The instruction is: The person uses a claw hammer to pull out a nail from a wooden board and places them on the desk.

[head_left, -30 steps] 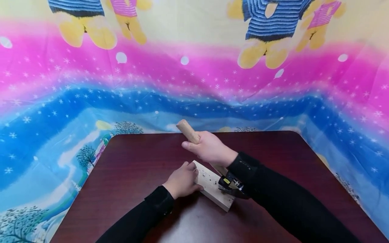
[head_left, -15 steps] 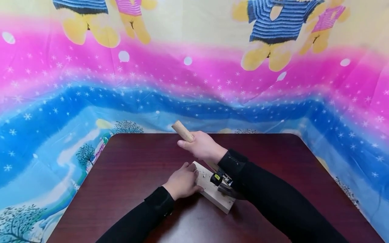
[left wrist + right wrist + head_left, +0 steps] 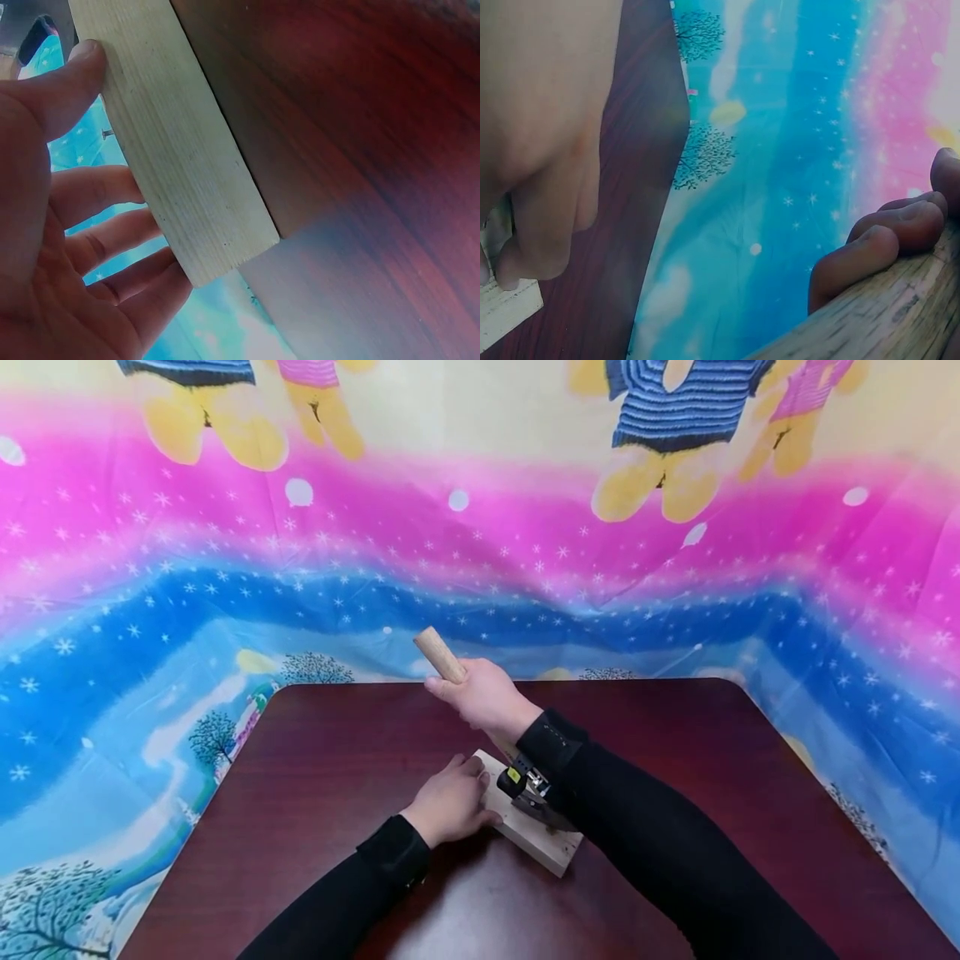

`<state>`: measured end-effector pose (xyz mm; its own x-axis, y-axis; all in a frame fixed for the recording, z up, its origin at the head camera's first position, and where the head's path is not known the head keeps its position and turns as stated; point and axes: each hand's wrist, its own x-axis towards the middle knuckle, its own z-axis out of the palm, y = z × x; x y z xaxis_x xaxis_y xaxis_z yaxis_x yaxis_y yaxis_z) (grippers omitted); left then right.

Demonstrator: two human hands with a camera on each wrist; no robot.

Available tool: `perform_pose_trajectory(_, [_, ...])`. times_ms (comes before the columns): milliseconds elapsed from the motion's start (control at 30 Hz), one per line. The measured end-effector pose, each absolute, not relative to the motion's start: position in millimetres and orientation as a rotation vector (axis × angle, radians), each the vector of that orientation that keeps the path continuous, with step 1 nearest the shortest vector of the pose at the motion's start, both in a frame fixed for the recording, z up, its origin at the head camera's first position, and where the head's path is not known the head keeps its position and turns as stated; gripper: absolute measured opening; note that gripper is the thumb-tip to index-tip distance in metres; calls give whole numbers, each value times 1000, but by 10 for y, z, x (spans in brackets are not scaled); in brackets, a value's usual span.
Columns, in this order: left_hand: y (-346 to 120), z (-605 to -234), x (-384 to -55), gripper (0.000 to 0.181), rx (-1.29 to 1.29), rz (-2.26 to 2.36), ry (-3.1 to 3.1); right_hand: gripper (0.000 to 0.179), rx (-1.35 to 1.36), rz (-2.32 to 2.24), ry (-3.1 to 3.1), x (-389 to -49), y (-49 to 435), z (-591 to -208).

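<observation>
My right hand (image 3: 491, 693) grips the pale wooden handle of a hammer (image 3: 439, 655), whose bare end sticks up past the thumb. The dark hammer head (image 3: 542, 813) lies low over a thick wooden board (image 3: 542, 850), partly covered by the wrist camera and sleeve. My left hand (image 3: 450, 802) holds the board's left end, thumb on the near long edge and fingers at the far corner. In the left wrist view, a nail (image 3: 106, 135) stands up from the board's face between thumb and fingers. Fingers (image 3: 855, 259) of the right hand wrap the handle in the right wrist view.
The board lies slantwise on a dark red-brown table (image 3: 352, 735) with rounded far corners. Behind and around it hangs a printed cloth (image 3: 360, 543) with snowflakes, trees and bears. The right forearm reaches across the table's right half.
My right hand has moved left and away from me, bringing the hammer head leftward along the board. The left hand stays at the board's end.
</observation>
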<state>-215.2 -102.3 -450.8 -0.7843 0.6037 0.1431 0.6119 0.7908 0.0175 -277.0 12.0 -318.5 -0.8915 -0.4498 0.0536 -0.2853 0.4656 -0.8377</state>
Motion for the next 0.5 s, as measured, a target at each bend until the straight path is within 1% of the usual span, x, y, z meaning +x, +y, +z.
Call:
perform_pose_trajectory(267, [-975,-4489,-2183,39,-986,-177,-2837,36,-652,-1444,2539,-2764,240,-3167])
perform_pose_trajectory(500, [-927,-4402,-2228,37,-872,-158,-2999,36,-630,-1666,2445,-2667,415,-3131])
